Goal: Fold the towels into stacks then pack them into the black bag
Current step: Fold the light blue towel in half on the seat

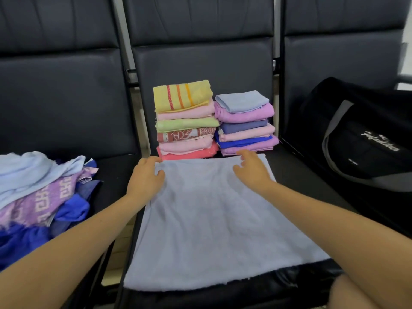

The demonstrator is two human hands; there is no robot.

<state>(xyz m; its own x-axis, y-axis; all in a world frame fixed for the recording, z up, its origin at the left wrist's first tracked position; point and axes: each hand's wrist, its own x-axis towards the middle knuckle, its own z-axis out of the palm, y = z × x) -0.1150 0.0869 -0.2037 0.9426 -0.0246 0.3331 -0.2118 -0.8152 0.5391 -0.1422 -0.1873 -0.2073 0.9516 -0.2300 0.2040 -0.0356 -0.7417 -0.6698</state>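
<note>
A soft, pale blue towel point(207, 221) lies spread flat and roughly square on the middle black padded seat point(296, 175); the left hand point(146, 177) pinches its far left corner, and the right hand point(252, 169) rests near the far right corner with loosely curled fingers, gripping nothing. Just behind stand 2 neat folded stacks, the left stack point(186, 120) topped by striped yellow terry, the right stack point(245, 123) in lilac and blue; a rumpled unfolded pile point(42, 188) fills the left seat; the black bag point(365, 134) with grey straps sits on the right seat.
</note>
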